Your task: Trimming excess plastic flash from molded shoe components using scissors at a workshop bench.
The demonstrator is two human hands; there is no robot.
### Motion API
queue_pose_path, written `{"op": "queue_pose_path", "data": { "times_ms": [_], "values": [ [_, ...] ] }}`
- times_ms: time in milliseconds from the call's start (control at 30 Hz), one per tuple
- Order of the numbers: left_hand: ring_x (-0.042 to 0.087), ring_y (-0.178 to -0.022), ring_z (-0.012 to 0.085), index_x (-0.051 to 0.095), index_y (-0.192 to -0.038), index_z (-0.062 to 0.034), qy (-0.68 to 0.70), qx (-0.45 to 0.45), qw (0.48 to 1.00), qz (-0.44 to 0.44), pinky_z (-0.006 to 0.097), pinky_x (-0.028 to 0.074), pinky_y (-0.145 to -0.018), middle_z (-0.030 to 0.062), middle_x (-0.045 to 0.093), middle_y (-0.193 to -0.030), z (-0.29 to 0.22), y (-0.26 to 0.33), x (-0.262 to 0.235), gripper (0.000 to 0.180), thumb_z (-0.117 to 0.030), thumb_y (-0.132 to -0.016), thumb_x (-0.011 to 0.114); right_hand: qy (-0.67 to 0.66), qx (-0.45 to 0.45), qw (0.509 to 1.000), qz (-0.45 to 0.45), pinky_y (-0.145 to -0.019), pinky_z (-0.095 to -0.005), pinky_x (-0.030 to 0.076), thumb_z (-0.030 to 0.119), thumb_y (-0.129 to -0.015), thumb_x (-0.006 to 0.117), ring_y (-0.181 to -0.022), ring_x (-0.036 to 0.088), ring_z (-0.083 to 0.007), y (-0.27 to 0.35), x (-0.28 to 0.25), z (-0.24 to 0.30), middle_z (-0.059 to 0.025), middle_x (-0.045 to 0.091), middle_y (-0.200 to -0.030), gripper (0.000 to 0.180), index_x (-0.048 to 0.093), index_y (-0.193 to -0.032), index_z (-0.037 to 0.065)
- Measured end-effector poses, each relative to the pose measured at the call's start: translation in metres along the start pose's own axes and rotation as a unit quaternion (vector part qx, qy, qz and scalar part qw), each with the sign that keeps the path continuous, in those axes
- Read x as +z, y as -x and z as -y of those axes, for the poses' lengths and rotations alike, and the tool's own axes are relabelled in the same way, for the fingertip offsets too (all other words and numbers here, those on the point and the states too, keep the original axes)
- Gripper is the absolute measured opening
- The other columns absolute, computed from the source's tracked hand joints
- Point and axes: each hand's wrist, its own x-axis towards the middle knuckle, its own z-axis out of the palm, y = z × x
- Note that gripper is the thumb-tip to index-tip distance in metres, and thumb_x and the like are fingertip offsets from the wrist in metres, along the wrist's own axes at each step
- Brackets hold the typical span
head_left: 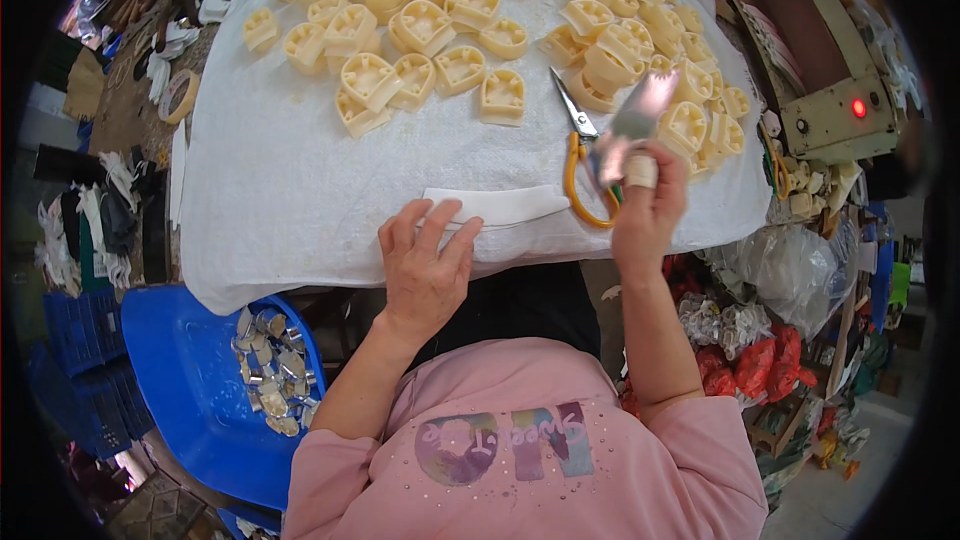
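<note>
Strip (510,205) lies flat, seemingly unfinished, beneath the loosely spread left hand (428,252), while the right hand (651,202) clasps a blurred shiny tool (640,112).

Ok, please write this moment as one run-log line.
left hand: on white strip | right hand: gripping blurred shiny piece | orange-handled scissors: lying on white cloth | cream molded pieces: grouped beyond hands

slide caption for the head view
Left hand on white strip, right hand holding shiny blurred object, near orange-handled scissors.
</note>
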Motion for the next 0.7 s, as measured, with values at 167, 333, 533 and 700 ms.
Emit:
{"op": "queue_pose_path", "data": {
  "times_ms": [167, 333, 533, 700],
  "values": [
    [0.049, -0.100, 0.0271, 0.066, -0.097, -0.0102, 0.025, 0.021, 0.999, 0.040, 0.039, 0.034, -0.087, 0.0062, 0.058, -0.100, 0.002, -0.012, -0.010, 0.035, -0.003, -0.062, 0.069, 0.248, -0.254, 0.933, 0.050, -0.066, -0.0284, 0.047, -0.007, -0.072, 0.061, -0.080, 0.057, -0.0185, -0.014, -0.009, 0.034, -0.0113, 0.057, -0.094, 0.029, 0.053, -0.098, 0.003],
    [0.054, -0.072, 0.0196, 0.059, -0.099, -0.0003, 0.439, -0.149, 0.881, 0.094, 0.031, 0.042, -0.060, 0.0101, 0.059, -0.091, -0.025, -0.037, -0.027, 0.024, -0.022, -0.091, 0.054, 0.306, -0.372, 0.853, 0.202, -0.064, -0.0363, 0.044, 0.010, -0.055, 0.065, -0.078, 0.054, -0.0265, 0.004, 0.034, 0.033, -0.0084, 0.055, -0.089, 0.026, 0.055, -0.079, 0.005],
    [0.051, -0.060, 0.0113, 0.056, -0.104, 0.0051, 0.663, -0.379, 0.645, 0.003, 0.024, 0.039, -0.050, 0.0104, 0.061, -0.084, -0.004, -0.029, -0.014, 0.036, -0.024, -0.099, 0.037, 0.185, -0.279, 0.881, 0.333, -0.073, -0.0369, 0.044, 0.005, -0.063, 0.067, -0.090, 0.052, -0.0291, -0.009, 0.055, 0.032, -0.0092, 0.056, -0.100, 0.035, 0.058, -0.097, 0.003],
    [0.053, -0.068, 0.0139, 0.055, -0.108, 0.0059, 0.684, -0.331, 0.647, -0.060, 0.025, 0.041, -0.056, 0.0130, 0.062, -0.086, 0.017, -0.020, -0.021, 0.035, -0.021, -0.099, 0.034, 0.213, -0.253, 0.895, 0.300, -0.090, -0.0375, 0.043, -0.006, -0.070, 0.058, -0.109, 0.050, -0.0292, -0.080, 0.076, -0.001, -0.0086, 0.058, -0.113, 0.039, 0.058, -0.108, 0.004]
  ]
}}
